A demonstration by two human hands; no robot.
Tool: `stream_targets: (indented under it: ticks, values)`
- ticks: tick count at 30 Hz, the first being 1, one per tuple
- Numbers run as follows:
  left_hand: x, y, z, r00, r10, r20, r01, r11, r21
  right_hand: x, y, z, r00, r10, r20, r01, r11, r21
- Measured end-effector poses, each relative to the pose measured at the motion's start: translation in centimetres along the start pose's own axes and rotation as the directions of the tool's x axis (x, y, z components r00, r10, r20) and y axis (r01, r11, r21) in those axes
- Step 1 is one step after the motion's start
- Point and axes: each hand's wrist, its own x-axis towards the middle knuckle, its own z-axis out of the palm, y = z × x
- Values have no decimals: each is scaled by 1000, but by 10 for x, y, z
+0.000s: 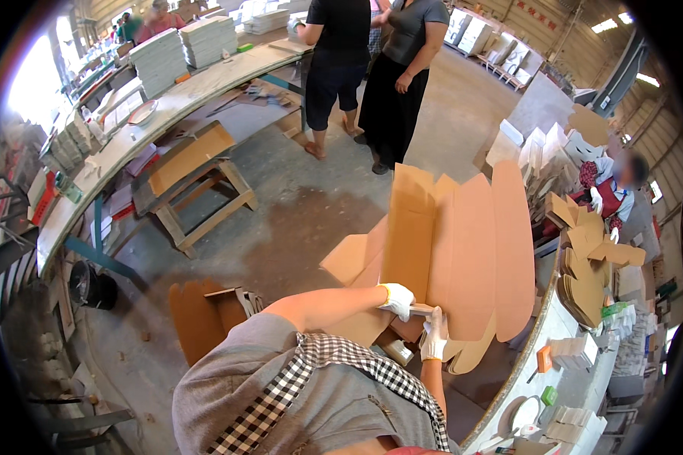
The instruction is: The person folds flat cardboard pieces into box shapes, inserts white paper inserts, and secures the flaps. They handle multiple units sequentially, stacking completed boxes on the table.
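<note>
— Concrete floor everywhere, long workbench on the far side stacked with white sheets. See the cardboard blank?

— Upright in front of the person. Left hand, gloved, closes over a flap low down; right hand pinches the edge just beneath.

— That tall panel could buckle or crease crooked, I'd say, held only at the bottom.

— Any boxes filled?

— None I can tell; folded brown pieces just pile on the near table.
</note>
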Motion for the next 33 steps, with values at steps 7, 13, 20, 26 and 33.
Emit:
stream_targets:
  ticks: [7, 13, 20, 26, 33]
  values:
    - [18, -15, 1, 978, -23, 209, 75, 968, -241, 9, 15, 4, 997, 42, -66, -38, 998, 58]
    - [12, -10, -12, 963, -76, 260, 147, 953, -266, 21, 17, 11, 997, 51, -63, -50, 998, 26]
    - [-16, 14, 3, 973, 47, -225, -36, 998, 52, 18, 21, -6, 999, 17, 50, -23, 992, 128]
    - [-32, 5, 26, 864, 24, -504, 83, 978, 189, 9, 18, 16, 993, 101, 62, -104, 993, 47]
    - [-16, 5, 29, 911, -7, -413, 77, 985, 152, 6, -5, 36, 987, 156, -35, -158, 986, -53]
